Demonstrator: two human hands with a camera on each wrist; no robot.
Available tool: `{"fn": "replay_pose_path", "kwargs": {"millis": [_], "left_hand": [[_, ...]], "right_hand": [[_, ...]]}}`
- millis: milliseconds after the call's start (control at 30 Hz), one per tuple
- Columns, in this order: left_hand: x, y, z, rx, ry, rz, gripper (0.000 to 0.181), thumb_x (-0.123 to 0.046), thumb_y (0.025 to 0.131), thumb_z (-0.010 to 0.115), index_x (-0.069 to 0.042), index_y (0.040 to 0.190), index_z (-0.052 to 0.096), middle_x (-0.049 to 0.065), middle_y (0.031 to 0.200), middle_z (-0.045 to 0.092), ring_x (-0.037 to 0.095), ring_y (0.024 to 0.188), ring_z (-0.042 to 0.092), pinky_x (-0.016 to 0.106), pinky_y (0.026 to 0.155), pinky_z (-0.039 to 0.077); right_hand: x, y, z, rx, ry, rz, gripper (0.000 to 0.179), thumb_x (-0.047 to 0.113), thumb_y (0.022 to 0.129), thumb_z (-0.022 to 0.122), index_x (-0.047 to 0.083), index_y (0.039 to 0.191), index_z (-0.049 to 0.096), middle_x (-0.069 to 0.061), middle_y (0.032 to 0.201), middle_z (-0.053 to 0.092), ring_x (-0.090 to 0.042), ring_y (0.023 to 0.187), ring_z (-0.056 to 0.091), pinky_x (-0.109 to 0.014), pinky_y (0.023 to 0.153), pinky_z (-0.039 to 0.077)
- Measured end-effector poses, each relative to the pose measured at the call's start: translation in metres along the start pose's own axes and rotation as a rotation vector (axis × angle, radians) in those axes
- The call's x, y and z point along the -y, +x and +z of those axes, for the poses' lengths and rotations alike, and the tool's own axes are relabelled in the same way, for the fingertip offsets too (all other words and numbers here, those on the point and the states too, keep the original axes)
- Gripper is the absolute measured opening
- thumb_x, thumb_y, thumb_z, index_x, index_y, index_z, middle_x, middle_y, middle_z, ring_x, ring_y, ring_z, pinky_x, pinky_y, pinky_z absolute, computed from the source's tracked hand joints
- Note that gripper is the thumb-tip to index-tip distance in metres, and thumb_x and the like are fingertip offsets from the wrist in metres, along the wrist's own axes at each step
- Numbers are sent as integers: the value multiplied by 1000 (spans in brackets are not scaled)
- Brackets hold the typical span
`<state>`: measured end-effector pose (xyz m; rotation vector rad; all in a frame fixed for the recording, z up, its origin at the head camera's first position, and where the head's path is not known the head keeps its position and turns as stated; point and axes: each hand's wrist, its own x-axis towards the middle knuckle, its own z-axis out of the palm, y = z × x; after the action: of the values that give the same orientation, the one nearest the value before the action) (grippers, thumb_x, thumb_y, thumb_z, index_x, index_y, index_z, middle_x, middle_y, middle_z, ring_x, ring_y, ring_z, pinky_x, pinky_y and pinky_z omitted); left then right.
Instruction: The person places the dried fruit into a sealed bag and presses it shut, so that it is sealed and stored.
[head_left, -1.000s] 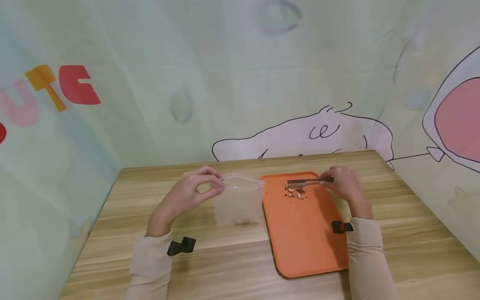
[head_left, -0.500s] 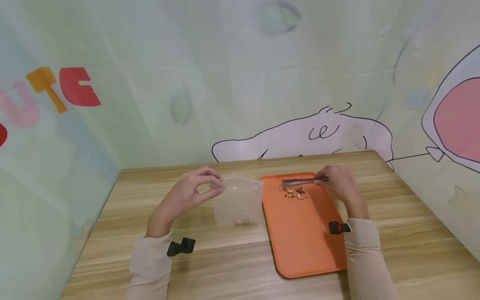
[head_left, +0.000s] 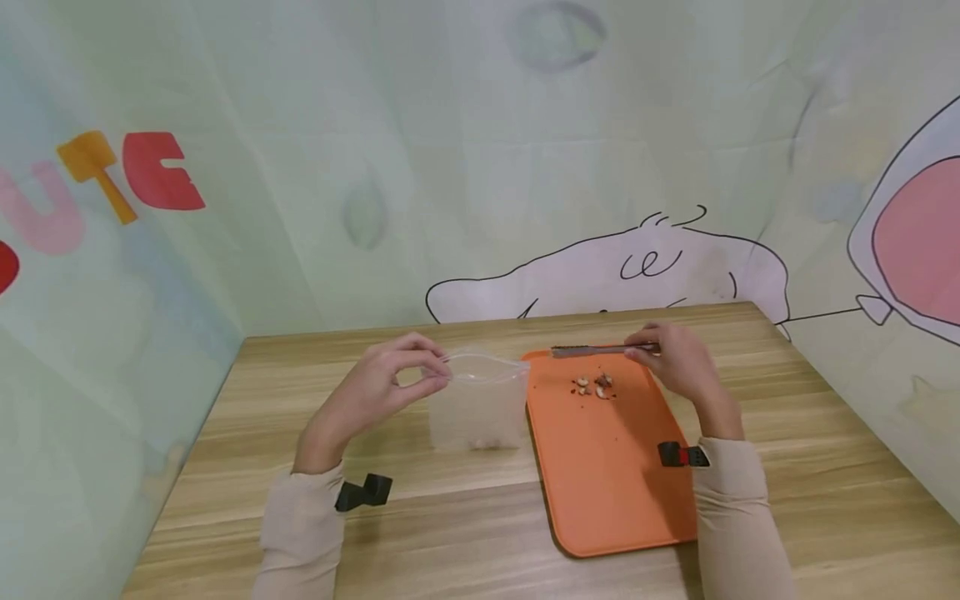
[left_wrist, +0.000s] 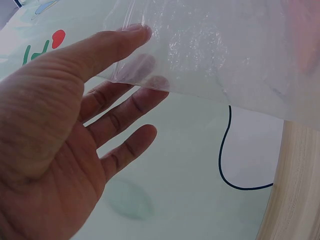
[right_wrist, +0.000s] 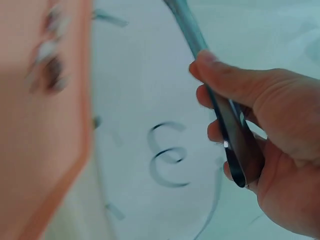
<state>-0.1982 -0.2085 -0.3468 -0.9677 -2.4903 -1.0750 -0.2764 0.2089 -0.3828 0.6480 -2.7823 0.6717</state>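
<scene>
Right of centre, right hand (head_left: 678,362) grips metal tongs (head_left: 592,351) crosswise, shifted up-left since earlier; left hand (head_left: 375,383) pinches resealable bag (head_left: 477,408).

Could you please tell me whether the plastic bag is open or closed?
Open: the plastic bag shows a gap between its two top edges.

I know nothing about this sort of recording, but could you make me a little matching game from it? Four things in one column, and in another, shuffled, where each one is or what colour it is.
Things
1. Clear bag
2. Tray
3. Tongs
4. Small pieces

Places and colours
A. Gripped in the right hand
B. Scattered toward the tray's far end
C. Pinched near its top edge by the left hand
D. Orange, lying on the wooden table

Right pairs: 1-C, 2-D, 3-A, 4-B
</scene>
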Motion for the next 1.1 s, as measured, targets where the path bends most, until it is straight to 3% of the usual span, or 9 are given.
{"fn": "replay_pose_path", "kwargs": {"millis": [100, 300, 433, 533, 700, 900, 1100], "left_hand": [[0, 1, 0, -3, 0, 6, 6, -9, 89, 77, -14, 93, 77, -1, 107, 68, 15, 96, 65, 32, 80, 52], [-1, 2, 0, -3, 4, 15, 5, -10, 89, 77, -13, 93, 77, -1, 107, 68, 15, 95, 65, 32, 79, 52], [-1, 1, 0, 4, 5, 3, 5, -11, 89, 77, -14, 93, 77, -1, 107, 68, 15, 96, 65, 32, 79, 52], [-1, 1, 0, 7, 5, -2, 4, -11, 90, 77, -14, 93, 77, -1, 108, 68, 15, 96, 65, 33, 79, 53], [-1, 0, 0, 11, 2, -7, 4, -11, 90, 76, -14, 93, 77, -1, 107, 68, 15, 96, 65, 34, 80, 53], [1, 0, 1, 9, -6, -1, 5, -10, 90, 76, -13, 93, 77, 0, 107, 68, 15, 96, 65, 34, 80, 53], [2, 1, -1, 5, -4, 4, 5, -9, 89, 77, -13, 93, 77, -1, 107, 68, 15, 96, 65, 32, 79, 53]], "right_hand": [[16, -1, -12, -97, 50, -58, 16, 12, 93, 72, 0, 103, 76, -11, 96, 66, -26, 82, 65, -41, 69, 51], [59, -6, -32, -323, 107, -214, 10, 4, 86, 78, 3, 96, 78, -3, 90, 66, -16, 77, 61, -18, 66, 44], [83, -9, -35, -386, 95, -347, 15, 0, 79, 82, 4, 93, 78, -3, 87, 67, -19, 80, 62, -21, 70, 41], [96, -9, -32, -390, 73, -410, 17, 0, 76, 84, 5, 92, 79, -4, 86, 67, -22, 80, 60, -34, 70, 39], [104, -7, -23, -318, 96, -409, 17, 5, 79, 84, 8, 95, 79, -3, 90, 68, -20, 80, 60, -43, 76, 41], [93, -6, -26, -246, 169, -359, 18, 3, 83, 81, 6, 101, 77, -3, 94, 66, -14, 79, 61, -29, 69, 46], [66, -11, -41, -176, 166, -239, 23, 4, 86, 78, 7, 109, 76, -2, 99, 65, -14, 85, 63, -18, 69, 45]]}}
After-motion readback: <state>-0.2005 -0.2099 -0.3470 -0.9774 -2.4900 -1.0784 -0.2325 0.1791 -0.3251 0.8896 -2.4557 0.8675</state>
